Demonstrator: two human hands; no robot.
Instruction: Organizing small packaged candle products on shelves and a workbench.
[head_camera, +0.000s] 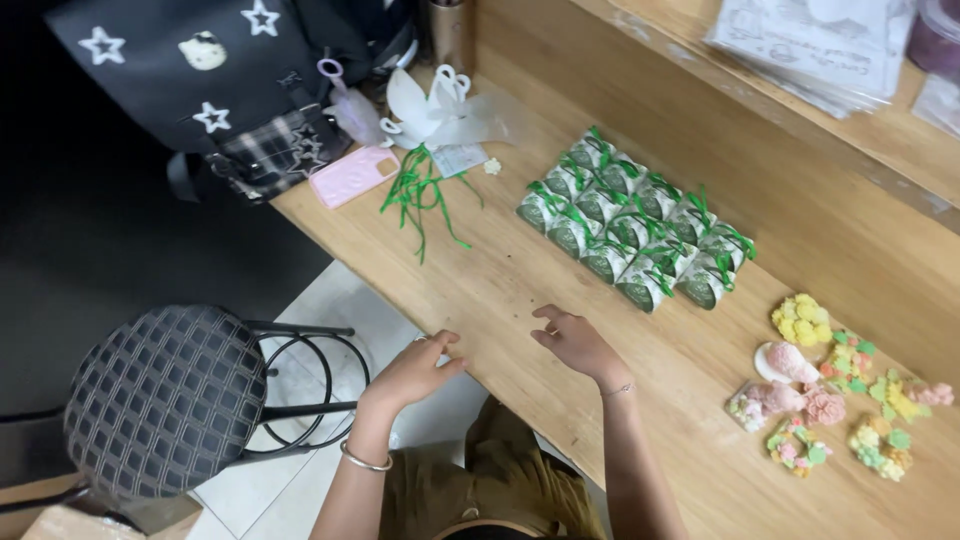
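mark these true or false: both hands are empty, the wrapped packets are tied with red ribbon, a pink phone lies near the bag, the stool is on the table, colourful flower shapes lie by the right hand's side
1. Both hands are empty. True: left hand and right hand hold nothing.
2. Packets tied with red ribbon. False: the packets carry green ribbon.
3. A pink phone lies near the bag. True: pink phone beside the black bag.
4. The stool is on the table. False: the stool stands on the floor beside the table.
5. Flower shapes lie on the right. True: flower shapes.
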